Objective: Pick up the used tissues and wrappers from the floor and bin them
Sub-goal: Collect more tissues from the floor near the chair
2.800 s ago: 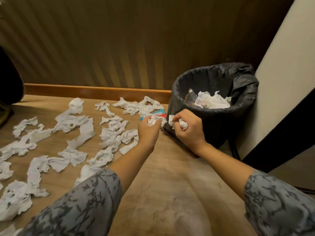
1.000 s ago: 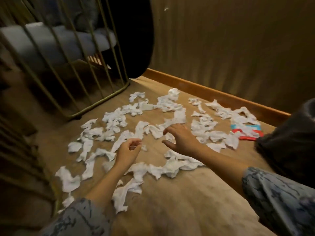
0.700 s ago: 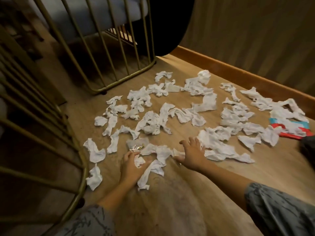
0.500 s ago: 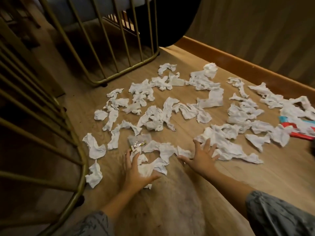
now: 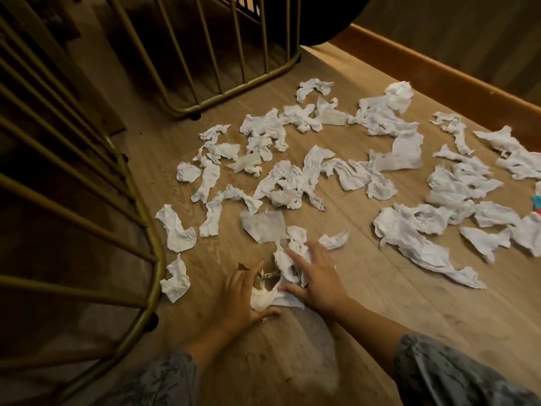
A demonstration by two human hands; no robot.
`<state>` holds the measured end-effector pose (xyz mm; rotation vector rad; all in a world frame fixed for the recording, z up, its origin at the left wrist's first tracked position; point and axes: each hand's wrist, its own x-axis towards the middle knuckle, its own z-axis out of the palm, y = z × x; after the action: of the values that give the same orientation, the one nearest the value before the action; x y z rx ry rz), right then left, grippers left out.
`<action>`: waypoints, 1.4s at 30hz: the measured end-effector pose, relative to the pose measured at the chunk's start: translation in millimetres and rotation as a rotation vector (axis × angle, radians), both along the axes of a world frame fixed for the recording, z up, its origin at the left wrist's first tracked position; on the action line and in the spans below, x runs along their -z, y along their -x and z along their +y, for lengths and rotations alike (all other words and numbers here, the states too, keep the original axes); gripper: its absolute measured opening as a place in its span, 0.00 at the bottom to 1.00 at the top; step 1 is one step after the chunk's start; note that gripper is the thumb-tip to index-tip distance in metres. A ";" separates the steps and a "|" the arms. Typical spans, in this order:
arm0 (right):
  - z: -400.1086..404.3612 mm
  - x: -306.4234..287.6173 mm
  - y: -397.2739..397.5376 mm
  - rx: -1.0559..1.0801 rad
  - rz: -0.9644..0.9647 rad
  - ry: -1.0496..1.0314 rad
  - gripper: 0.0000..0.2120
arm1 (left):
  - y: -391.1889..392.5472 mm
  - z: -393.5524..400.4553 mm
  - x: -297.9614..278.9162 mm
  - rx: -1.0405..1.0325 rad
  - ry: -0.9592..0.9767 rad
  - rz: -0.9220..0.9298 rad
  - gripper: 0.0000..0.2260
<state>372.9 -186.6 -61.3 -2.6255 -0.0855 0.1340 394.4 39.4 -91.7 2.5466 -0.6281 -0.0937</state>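
Observation:
Several crumpled white tissues [image 5: 289,183] lie scattered over the wooden floor [image 5: 366,303]. My left hand [image 5: 237,300] curls around a tissue wad [image 5: 265,298] near the bottom centre, with a shiny gold wrapper [image 5: 265,277] just above its fingers. My right hand [image 5: 317,278] lies flat, fingers spread, on a tissue strip [image 5: 288,260] right beside the wad. A red and blue wrapper [image 5: 537,203] shows only as a sliver at the right edge. The bin is out of view.
A gold wire frame [image 5: 146,259] curves along the left, close to my left hand. A second gold wire frame [image 5: 243,83] stands at the back. A wooden baseboard [image 5: 439,74] runs along the far right wall. A dark round object [image 5: 322,19] sits at the top.
Both hands left the bin, swung left and dropped to the floor. Since half a second ago they have drawn together, bunching the near tissues and the gold wrapper between them.

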 end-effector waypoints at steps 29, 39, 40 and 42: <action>-56.8 -0.9 78.1 0.238 -0.031 -0.076 0.23 | 12.1 -33.5 -9.5 0.105 0.092 -0.087 0.19; -86.8 -24.7 75.4 0.402 0.033 -0.229 0.11 | 5.6 -71.1 -46.8 -0.165 0.161 0.145 0.10; -95.6 -29.4 74.8 0.417 0.036 -0.223 0.12 | 3.8 -78.6 -53.6 -0.164 0.175 0.183 0.11; -115.0 -40.7 73.5 0.422 0.030 -0.210 0.12 | -0.3 -95.4 -72.1 -0.115 0.210 0.252 0.14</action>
<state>299.3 -301.6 -20.5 -2.3711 0.4389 0.0155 394.7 -56.1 -19.6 2.3128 -0.3715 -0.2883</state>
